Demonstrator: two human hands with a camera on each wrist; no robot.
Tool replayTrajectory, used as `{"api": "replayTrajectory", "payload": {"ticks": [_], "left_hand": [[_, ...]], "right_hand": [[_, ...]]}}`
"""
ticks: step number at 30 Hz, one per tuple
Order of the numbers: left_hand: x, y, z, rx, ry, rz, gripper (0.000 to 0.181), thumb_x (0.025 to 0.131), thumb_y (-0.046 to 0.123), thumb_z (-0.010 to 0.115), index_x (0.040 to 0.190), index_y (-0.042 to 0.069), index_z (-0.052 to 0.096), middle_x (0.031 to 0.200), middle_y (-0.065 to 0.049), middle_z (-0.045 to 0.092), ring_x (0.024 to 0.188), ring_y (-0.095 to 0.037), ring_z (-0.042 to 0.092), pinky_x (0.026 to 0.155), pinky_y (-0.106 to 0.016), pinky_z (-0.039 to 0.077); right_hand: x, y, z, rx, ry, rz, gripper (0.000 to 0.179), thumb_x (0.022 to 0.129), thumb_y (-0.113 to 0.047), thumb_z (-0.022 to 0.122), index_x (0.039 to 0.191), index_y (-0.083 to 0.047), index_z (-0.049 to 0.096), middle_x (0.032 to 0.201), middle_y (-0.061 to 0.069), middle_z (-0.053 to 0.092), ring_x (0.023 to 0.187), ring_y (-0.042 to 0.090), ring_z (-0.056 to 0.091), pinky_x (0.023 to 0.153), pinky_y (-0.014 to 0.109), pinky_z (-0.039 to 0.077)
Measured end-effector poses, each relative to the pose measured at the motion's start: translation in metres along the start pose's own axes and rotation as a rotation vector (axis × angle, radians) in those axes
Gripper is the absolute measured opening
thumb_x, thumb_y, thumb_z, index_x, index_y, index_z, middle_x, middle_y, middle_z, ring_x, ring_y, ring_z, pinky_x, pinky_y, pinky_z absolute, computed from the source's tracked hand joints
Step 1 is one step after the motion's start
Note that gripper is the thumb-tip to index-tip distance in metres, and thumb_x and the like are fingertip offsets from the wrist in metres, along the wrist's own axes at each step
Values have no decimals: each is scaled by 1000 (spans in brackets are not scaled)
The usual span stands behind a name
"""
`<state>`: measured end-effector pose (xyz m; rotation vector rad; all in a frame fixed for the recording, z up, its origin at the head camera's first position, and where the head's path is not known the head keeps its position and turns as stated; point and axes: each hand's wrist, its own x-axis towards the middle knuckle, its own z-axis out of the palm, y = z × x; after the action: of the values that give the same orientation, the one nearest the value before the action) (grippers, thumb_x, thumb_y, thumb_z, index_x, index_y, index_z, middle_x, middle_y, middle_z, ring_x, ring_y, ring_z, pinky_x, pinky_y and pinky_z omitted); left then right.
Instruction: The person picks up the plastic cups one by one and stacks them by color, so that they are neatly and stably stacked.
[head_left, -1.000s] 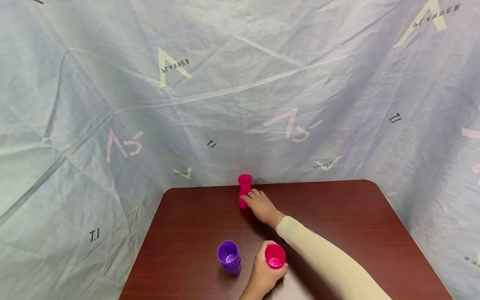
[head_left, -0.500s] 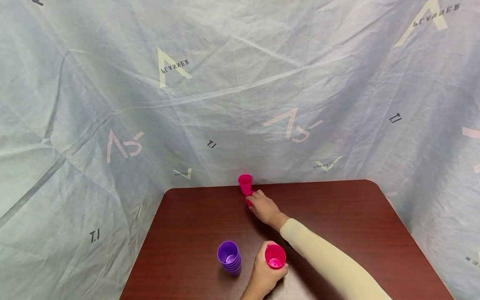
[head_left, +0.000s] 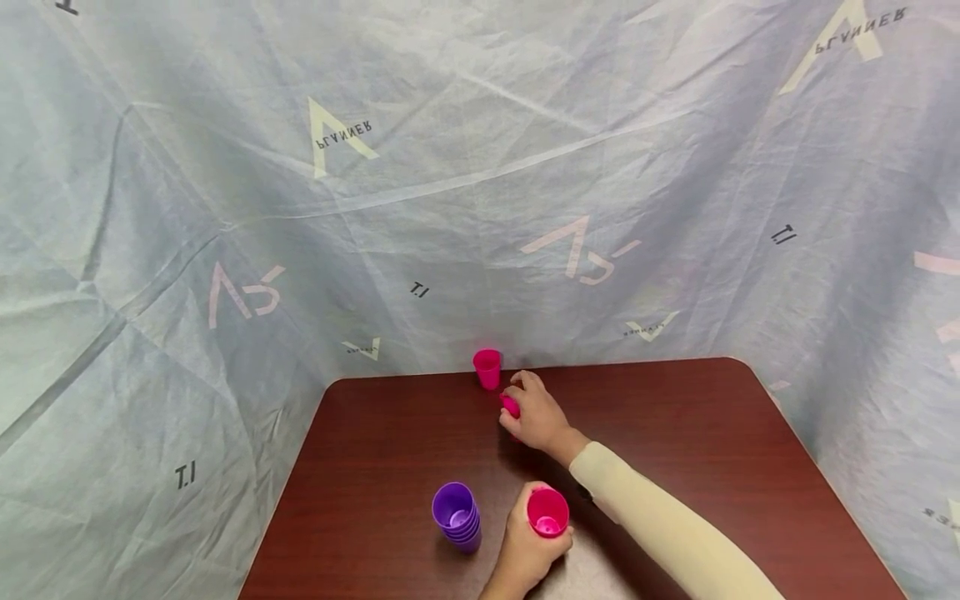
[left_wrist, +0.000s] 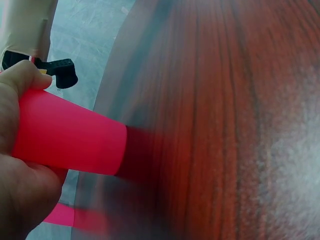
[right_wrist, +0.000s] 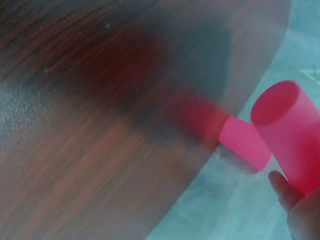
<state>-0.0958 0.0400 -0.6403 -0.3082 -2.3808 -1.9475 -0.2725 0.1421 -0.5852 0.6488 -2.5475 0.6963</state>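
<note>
Near the front, my left hand [head_left: 527,542] grips an upright pink cup [head_left: 548,512], mouth facing up. The left wrist view shows fingers and thumb wrapped round this cup [left_wrist: 75,135], its base right at the tabletop. Farther back, my right hand [head_left: 538,414] holds another pink cup [head_left: 511,406], mostly hidden by the fingers in the head view. In the right wrist view that held cup [right_wrist: 285,120] hangs tilted above the table. A third pink cup [head_left: 487,369] stands upright at the back edge, just left of my right hand.
Left of my left hand stands a nested stack of purple cups [head_left: 457,517]. The brown wooden table [head_left: 390,442] has a grey printed sheet [head_left: 420,208] hanging behind and at its sides. My right forearm, in a cream sleeve [head_left: 667,525], crosses the table's right half.
My right hand has drawn its pink cup away from the back cup, rightward and slightly nearer. The left hand keeps its hold in the same spot, and the purple stack stays put.
</note>
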Motion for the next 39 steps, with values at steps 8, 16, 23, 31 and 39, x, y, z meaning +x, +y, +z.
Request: {"api": "replayTrajectory", "payload": {"ticks": [8, 16, 23, 31, 39], "left_hand": [[0, -2, 1, -23, 1, 21, 62, 70, 0, 89, 123, 18, 62, 105, 2, 73, 97, -6, 68, 91, -26, 59], [0, 0, 1, -20, -4, 14, 63, 70, 1, 90, 125, 11, 61, 105, 1, 73, 97, -9, 69, 90, -30, 60], [0, -3, 1, -10, -9, 34, 63, 69, 0, 89, 123, 17, 61, 104, 1, 73, 96, -9, 69, 89, -29, 59], [-3, -6, 0, 0, -4, 35, 63, 70, 4, 89, 126, 8, 62, 108, 2, 72, 99, -7, 67, 91, -27, 57], [-1, -3, 0, 4, -5, 27, 68, 71, 7, 90, 131, 18, 62, 112, 3, 73, 102, -6, 67, 95, -27, 56]], "right_hand": [[-4, -2, -20, 104, 44, 28, 37, 91, -21, 66, 124, -7, 75, 122, 12, 72, 113, 30, 65, 100, 44, 57], [-11, -9, -40, 211, 164, 8, 21, 102, -26, 65, 105, -11, 79, 105, 4, 72, 105, 22, 66, 96, 43, 58], [-21, -17, -54, 343, 224, -89, 11, 97, -14, 67, 98, -12, 78, 101, 1, 74, 101, 17, 68, 91, 40, 59], [-39, -32, -61, 460, 220, -200, 17, 92, -7, 64, 97, -18, 77, 103, -1, 74, 100, 15, 70, 89, 33, 60], [-52, -38, -63, 520, 243, -293, 22, 89, -3, 61, 97, -16, 76, 101, 2, 74, 94, 15, 71, 86, 27, 60]]}}
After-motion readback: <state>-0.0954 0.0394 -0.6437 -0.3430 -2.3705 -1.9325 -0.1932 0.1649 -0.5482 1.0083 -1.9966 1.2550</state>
